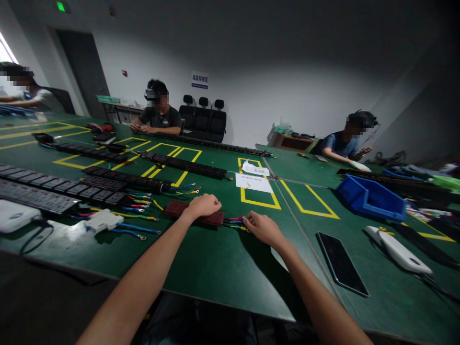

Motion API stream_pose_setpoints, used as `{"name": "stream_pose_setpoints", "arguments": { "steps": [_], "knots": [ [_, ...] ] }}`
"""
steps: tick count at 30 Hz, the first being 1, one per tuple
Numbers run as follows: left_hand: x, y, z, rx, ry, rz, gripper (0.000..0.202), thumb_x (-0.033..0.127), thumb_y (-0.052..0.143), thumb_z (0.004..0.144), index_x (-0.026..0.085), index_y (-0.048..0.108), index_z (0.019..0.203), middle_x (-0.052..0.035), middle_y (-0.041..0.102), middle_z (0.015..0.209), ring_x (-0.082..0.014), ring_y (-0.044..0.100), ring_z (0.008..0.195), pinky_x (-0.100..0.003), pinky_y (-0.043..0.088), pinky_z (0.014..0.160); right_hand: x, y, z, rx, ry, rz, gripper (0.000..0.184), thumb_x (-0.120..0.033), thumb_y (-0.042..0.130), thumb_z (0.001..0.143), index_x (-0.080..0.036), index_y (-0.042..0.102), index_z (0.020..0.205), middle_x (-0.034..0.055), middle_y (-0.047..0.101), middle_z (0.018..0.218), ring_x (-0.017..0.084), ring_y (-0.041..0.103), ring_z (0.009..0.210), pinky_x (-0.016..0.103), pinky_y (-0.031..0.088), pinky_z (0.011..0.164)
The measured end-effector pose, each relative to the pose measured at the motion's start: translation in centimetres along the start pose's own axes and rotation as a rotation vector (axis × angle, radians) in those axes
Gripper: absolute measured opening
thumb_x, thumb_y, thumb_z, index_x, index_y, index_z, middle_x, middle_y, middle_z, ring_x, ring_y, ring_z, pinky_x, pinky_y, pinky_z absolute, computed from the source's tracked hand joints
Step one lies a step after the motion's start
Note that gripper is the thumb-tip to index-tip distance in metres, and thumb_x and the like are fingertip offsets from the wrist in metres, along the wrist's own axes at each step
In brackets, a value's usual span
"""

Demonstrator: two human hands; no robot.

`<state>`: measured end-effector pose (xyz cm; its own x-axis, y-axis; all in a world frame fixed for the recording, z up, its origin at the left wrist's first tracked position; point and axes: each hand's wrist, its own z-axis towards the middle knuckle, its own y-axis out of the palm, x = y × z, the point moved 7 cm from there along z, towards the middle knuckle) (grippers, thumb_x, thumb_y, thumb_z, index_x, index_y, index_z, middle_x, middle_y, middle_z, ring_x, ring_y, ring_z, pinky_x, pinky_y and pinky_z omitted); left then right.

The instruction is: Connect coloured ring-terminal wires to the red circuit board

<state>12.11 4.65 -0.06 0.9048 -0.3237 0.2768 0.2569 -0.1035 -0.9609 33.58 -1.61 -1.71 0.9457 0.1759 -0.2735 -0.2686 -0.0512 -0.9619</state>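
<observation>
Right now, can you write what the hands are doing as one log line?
left hand: on dark-red rectangular strip | right hand: at ends of thin multicoloured wires | farther right: black rectangular phone, blue plastic bin

I can read one sign clearly: on the pale wall [273, 81] facing me, a white wall sign [200, 77] carries the large dark characters 成品存放区. The blue band along its lower edge holds a smaller line that I cannot make out. High up to the left, a green lit sign [60, 6] glows above the grey door [82, 62], its symbol too blurred for me. On the green counter [201, 278], the white sheet [254, 184] and the creased paper slip [256, 168] just beyond it each bear a line of dark print, too small for me to read.
</observation>
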Motion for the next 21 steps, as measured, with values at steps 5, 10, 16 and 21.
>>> {"name": "stream_pose_setpoints", "arguments": {
  "steps": [5,10,16,21],
  "knots": [
    [-0.05,-0.12,0.09,0.041,0.003,-0.001,0.045,0.048,0.043,0.096,0.021,0.072,0.074,-0.0121,0.075,0.087,-0.0293,0.072,0.085,-0.034,0.05,0.075,-0.05,0.01,0.02,-0.004,0.003,0.001,0.03,-0.046,0.046,0.102,-0.022,0.062,0.093,0.0051,0.071,0.08,0.019,0.063,0.07,0.027,0.025,0.057],
    [0.03,-0.01,0.26,0.008,0.051,-0.044,0.054,0.057,0.038,0.097,0.021,0.069,0.071,-0.0115,0.075,0.085,-0.029,0.071,0.085,-0.034,0.049,0.076,0.04,0.07,0.09,0.0,0.009,-0.006,0.031,-0.047,0.046,0.102,-0.023,0.062,0.092,0.0049,0.071,0.08,0.019,0.063,0.07,0.026,0.024,0.057],
    [0.13,0.15,0.43,-0.043,0.096,-0.081,0.064,0.065,0.028,0.1,0.021,0.067,0.074,-0.0122,0.075,0.087,-0.029,0.071,0.086,-0.033,0.046,0.072,-0.04,-0.01,-0.01,-0.009,0.008,-0.009,0.031,-0.046,0.045,0.103,-0.022,0.062,0.092,0.0052,0.071,0.082,0.018,0.063,0.07,0.026,0.024,0.057],
    [-0.11,0.49,0.57,-0.098,0.087,-0.067,0.073,0.069,0.018,0.1,0.02,0.066,0.076,-0.0129,0.074,0.088,-0.0299,0.07,0.089,-0.033,0.046,0.073,-0.12,-0.08,-0.05,-0.018,0.014,-0.005,0.031,-0.046,0.045,0.103,-0.022,0.062,0.093,0.0054,0.071,0.082,0.019,0.064,0.072,0.027,0.025,0.057]
  ]
}}
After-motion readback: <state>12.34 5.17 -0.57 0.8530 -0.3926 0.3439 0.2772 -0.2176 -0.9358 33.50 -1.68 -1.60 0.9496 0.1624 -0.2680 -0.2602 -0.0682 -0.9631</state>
